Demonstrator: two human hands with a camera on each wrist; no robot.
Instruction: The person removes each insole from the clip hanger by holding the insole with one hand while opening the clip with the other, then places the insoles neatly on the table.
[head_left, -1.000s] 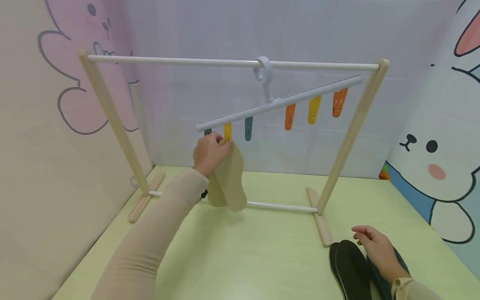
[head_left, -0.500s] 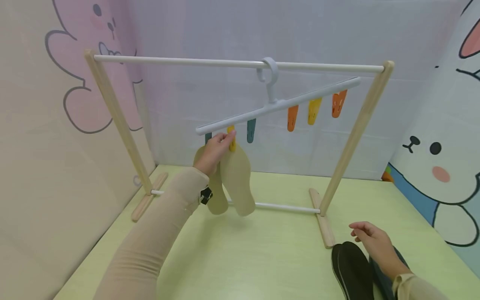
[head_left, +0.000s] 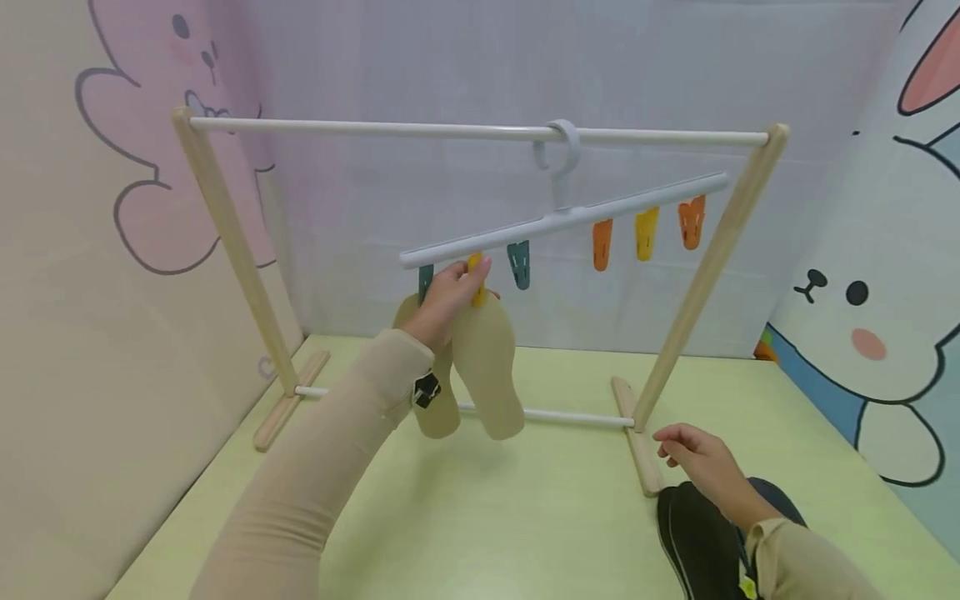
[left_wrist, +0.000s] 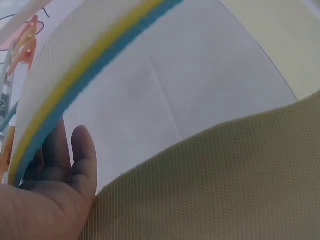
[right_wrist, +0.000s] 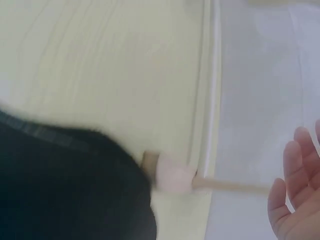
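My left hand grips at the yellow clothes peg, its thumb over the peg and a fingertip showing behind it. A beige insole hangs at that peg. Beside it, a second beige insole hangs beneath a teal peg, partly hidden by the hand. In the left wrist view an insole edge striped yellow and blue covers some of the fingertips. My right hand, fingers loosely bent and holding nothing, hovers near dark insoles; in the right wrist view a dark insole is blurred.
The white hanger hooks over the top rod, its left end tilted low. Orange, yellow and teal pegs hang from it. Wooden posts hold the rack on the pale table, with a low rod between its feet.
The left hand has moved from the insole's top edge onto the yellow peg. Hanger and insoles have shifted a little rightward. The right hand has moved slightly left and up.
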